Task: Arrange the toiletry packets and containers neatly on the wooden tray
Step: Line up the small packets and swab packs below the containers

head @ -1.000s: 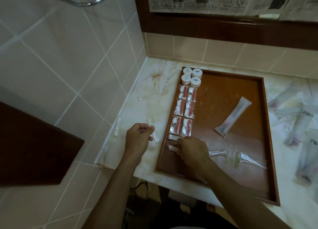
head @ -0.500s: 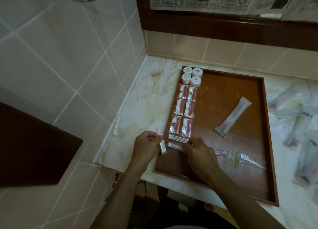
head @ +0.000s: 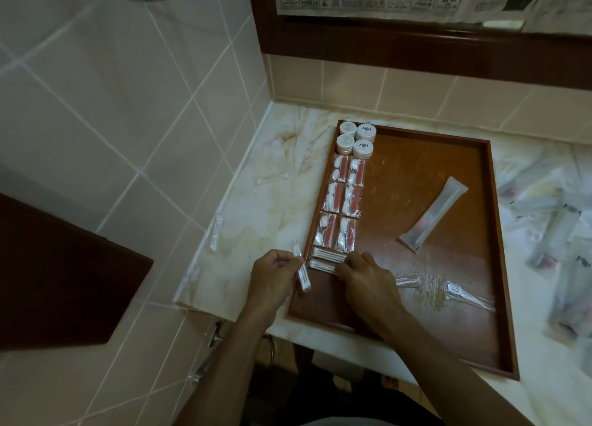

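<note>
Left hand point(head: 272, 273) pinches a slim white paper-wrapped packet point(head: 301, 270) just off the wooden tray point(head: 499, 265) rim at 9 o'clock. Right hand point(head: 368, 278), fingers curled, presses the second laid packet point(head: 322, 266) at 7 o'clock; best squared flush against its neighbour below the crinkly cellophane sachets point(head: 339, 208) and round jars point(head: 355, 139).

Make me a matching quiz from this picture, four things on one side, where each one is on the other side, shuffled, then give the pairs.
Things:
1. round white jars
2. long white sachet
3. swab packet in the left hand
4. clear wrapped item

Places:
A. middle right of the wooden tray
B. tray's far left corner
C. tray's near part, right of the right hand
D. held over the tray's left rim

Pairs: 1-B, 2-A, 3-D, 4-C
</note>
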